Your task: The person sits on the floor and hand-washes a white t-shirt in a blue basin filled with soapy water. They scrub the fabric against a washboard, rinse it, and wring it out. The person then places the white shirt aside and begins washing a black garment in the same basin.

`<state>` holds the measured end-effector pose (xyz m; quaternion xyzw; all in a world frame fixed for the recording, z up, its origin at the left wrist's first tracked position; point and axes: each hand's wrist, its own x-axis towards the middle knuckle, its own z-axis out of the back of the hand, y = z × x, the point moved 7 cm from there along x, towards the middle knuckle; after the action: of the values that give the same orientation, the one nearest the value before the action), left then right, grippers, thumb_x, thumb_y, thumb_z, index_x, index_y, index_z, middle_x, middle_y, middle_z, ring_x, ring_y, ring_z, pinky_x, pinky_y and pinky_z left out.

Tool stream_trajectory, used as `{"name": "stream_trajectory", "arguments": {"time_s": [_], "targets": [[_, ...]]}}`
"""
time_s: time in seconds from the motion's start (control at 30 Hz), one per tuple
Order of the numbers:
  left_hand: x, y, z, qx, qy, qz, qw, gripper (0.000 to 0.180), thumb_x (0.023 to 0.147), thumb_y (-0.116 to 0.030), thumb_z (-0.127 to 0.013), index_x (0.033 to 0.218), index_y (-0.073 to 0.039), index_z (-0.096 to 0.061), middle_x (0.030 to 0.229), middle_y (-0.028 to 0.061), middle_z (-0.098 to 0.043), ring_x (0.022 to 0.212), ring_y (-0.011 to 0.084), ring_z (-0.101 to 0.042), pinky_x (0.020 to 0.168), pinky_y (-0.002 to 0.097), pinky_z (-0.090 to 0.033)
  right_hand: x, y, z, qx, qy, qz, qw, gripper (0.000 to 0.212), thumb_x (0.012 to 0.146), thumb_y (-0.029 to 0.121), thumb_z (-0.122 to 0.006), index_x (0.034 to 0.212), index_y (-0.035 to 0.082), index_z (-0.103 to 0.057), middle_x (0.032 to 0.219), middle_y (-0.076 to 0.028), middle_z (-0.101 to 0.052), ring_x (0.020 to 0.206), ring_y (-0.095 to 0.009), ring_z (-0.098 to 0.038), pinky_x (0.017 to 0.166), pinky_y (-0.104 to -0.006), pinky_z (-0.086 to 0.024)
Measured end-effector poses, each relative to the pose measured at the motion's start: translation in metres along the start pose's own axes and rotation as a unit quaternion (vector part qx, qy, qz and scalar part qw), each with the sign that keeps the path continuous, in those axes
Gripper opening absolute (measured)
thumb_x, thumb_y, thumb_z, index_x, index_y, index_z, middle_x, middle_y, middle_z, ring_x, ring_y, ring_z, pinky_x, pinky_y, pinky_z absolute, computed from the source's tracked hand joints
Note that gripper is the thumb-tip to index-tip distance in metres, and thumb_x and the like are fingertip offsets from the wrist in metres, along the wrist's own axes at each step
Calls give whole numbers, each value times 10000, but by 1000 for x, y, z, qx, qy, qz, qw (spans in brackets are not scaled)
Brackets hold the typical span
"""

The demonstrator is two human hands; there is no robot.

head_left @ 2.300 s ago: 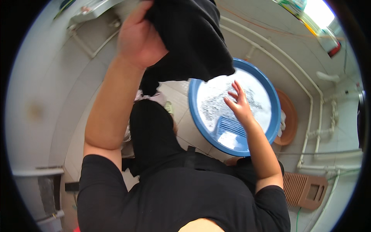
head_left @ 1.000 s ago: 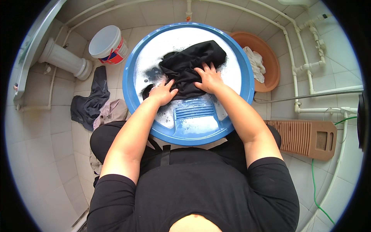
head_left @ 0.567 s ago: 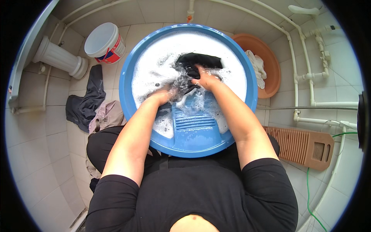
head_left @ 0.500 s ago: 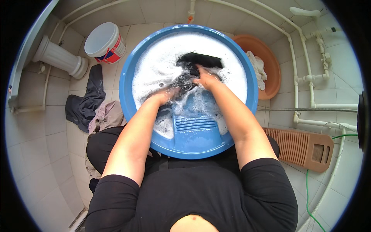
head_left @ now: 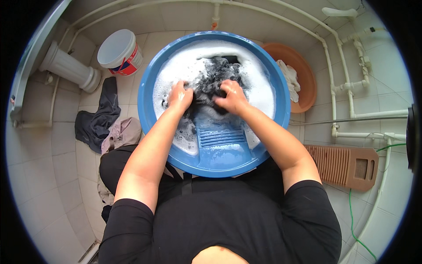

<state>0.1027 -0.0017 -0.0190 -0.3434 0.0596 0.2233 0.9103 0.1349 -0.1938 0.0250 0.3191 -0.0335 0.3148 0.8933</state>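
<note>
In the big blue washtub (head_left: 147, 127), a soaked black garment (head_left: 211, 81) lies bunched among white suds and dark, foamy water. My left hand (head_left: 180, 95) is closed on the garment's left side, its fingers curled and partly hidden by the hand itself. On the right side my right hand (head_left: 233, 97) grips the cloth, thumb toward the middle and slightly blurred. Both hands are above the water's surface. Just nearer to me is the tub's built-in ribbed washboard (head_left: 222, 138), wet and bare of cloth.
Left of the tub lie a dark garment (head_left: 99, 116) and a pinkish one (head_left: 123, 134), with a white bucket (head_left: 116, 50) behind. To the right stand an orange-brown basin (head_left: 307, 83) holding white cloth (head_left: 289, 81) and a brown washboard (head_left: 340, 167). White pipes (head_left: 332, 66) line the walls.
Both hands have risen out of the suds and drawn the black garment into a bunch between them. The dark strip of cloth at the back has mostly sunk into the foam.
</note>
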Motion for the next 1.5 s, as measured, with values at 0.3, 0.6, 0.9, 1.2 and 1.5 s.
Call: {"name": "stream_trajectory", "arguments": {"time_s": [0.3,0.6,0.9,1.2,1.5], "targets": [[-49,-58,3,173,68,-132,974,695,677,-493,-672,1192,-61,-497,1177,163,-527,1088,301,-495,912,383,-402,-67,66,27,57,77,109,989,329,626,293,-729,752,18,-599,941,-124,-572,920,-306,-518,809,-390,-426],[-95,-55,39,-20,-72,-324,943,279,721,-251,-679,880,-43,-584,899,87,-588,910,277,-524,799,351,-412,-79,-27,78,465,-66,-252,846,238,795,165,-630,945,-20,-632,846,-14,-608,814,-100,-532,757,-242,-416],[-175,-78,34,-282,122,-405,861,209,745,-56,-650,826,-20,-461,963,105,-484,950,247,-496,872,329,-394,-69,-27,38,467,-80,-263,840,369,822,161,-560,1152,25,-464,1110,-123,-499,1037,-192,-465,908,-291,-363],[-137,-64,7,201,-112,-286,930,466,815,-371,-528,1206,-123,-480,1314,200,-334,1236,370,-274,1011,498,-218,-59,46,6,25,61,24,998,301,701,354,-623,859,98,-614,1229,-129,-490,1115,-337,-458,895,-451,-386],[-49,-40,-34,92,-6,-256,962,272,840,-236,-484,1065,-87,-516,1029,159,-558,964,356,-517,844,444,-410,-15,23,-16,-21,96,-76,992,316,766,312,-465,797,35,-613,894,-173,-611,869,-343,-578,747,-416,-468]]}}
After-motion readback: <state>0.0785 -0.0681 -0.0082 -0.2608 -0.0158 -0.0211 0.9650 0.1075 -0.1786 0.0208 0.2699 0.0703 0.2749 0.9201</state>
